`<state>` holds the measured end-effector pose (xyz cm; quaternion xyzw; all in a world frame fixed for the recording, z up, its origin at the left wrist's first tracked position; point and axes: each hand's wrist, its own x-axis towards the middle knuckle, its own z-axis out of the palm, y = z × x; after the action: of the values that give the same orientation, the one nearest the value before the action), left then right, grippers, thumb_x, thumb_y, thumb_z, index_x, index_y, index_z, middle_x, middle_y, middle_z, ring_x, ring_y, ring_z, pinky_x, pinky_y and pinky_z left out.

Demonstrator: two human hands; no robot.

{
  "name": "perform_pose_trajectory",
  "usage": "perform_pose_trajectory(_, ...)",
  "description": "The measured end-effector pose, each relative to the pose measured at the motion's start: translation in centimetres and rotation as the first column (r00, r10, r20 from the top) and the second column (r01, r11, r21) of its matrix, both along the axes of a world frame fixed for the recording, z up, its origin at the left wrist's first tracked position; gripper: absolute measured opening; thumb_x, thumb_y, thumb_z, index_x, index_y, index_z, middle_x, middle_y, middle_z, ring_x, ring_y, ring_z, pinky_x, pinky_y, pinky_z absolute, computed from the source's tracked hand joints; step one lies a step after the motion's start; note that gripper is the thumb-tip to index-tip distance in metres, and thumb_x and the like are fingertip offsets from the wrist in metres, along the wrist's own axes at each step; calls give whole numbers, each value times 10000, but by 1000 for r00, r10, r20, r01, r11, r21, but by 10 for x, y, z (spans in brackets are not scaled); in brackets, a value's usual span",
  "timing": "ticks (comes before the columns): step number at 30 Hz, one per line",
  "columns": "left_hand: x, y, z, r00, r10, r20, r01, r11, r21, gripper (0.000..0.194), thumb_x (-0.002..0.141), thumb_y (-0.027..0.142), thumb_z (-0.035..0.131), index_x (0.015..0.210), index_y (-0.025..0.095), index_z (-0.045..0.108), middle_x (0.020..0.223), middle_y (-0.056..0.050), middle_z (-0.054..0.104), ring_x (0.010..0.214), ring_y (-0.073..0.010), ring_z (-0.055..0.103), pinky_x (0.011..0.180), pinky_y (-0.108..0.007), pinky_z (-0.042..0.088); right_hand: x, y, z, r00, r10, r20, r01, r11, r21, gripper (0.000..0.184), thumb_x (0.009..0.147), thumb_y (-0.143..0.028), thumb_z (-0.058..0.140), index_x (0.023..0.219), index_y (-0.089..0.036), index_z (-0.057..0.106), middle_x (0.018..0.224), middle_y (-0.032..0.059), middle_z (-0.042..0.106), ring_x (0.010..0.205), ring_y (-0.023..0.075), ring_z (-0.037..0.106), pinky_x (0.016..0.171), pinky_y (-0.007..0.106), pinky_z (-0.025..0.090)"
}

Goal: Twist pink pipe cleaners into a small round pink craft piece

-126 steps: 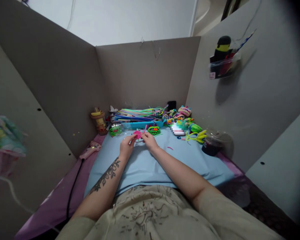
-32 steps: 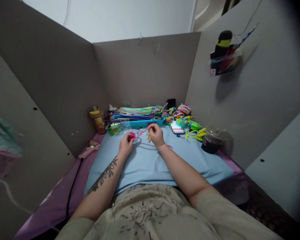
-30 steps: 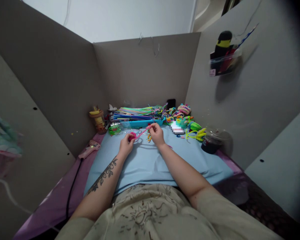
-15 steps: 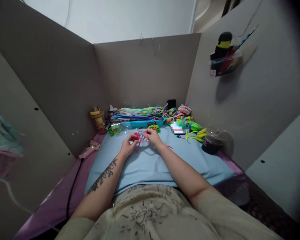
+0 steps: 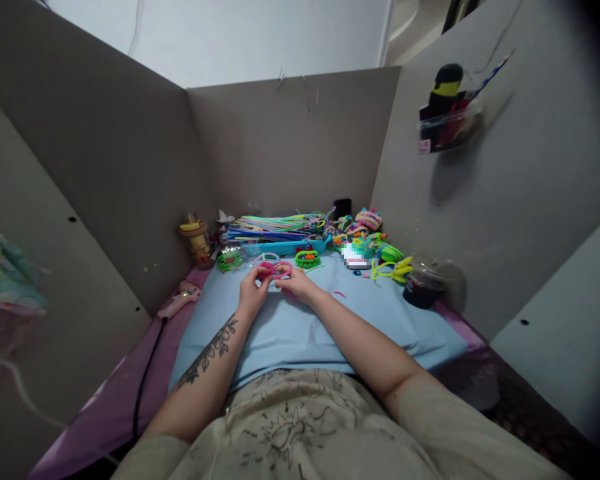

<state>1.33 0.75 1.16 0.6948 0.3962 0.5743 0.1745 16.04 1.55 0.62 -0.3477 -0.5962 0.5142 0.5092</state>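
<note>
Both hands pinch a pink pipe cleaner [image 5: 283, 269] above the light blue cloth [image 5: 300, 333]. My left hand [image 5: 253, 288] is closed on its bunched, darker pink part. Close beside it, my right hand [image 5: 300, 285] grips the looped strand, fingers pressed together. A pale ring-shaped strand [image 5: 267, 257] shows just beyond the fingers. Behind my right hand sits a green woven piece [image 5: 307, 259] with orange and dark bits. A short pink offcut [image 5: 339, 294] lies to the right. The fingertips partly hide the pink work.
A blue tray [image 5: 290, 249] of many-coloured pipe cleaners stands at the back. A lidded cup [image 5: 197, 241] and a pink glue gun [image 5: 180, 300] are at the left. Finished fuzzy pieces [image 5: 369, 220] and a dark tub [image 5: 422, 288] stand at the right. Grey panels enclose the table.
My hands have drawn closer together, and the right one has come down and left. The dangling pink end is now mostly out of sight, and the green piece shows more fully.
</note>
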Motion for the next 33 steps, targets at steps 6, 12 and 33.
perform_pose_trajectory(6, -3, 1, 1, 997, 65, 43, -66, 998, 10, 154, 752, 324, 596, 826, 190, 580, 794, -23, 600, 712, -138, 532, 691, -255, 425, -2, 1, -2, 995, -96, 37, 97, 995, -35, 400, 709, -219, 579, 1107, -213, 541, 723, -13, 636, 457, 81, 564, 413, 184, 426)
perform_pose_trajectory(12, -13, 11, 0, 945, 253, 208, -248, 967, -48, 206, 740, 352, 602, 854, 184, 568, 812, -26, 598, 755, -149, 549, 717, -255, 427, 0, -6, -2, 978, 79, 195, -91, 994, 53, 258, 705, -267, 607, 945, -178, 645, 732, 8, 684, 419, 64, 528, 436, 196, 446)
perform_pose_trajectory(33, 0, 8, -4, 974, -131, 183, 162, 973, -167, 252, 683, 321, 669, 856, 165, 574, 839, -35, 623, 767, -142, 585, 722, -265, 452, 10, -2, 7, 794, -563, 230, 326, 713, 620, 66, 755, -241, 591, 716, -189, 594, 761, 27, 570, 768, 164, 516, 731, 288, 411)
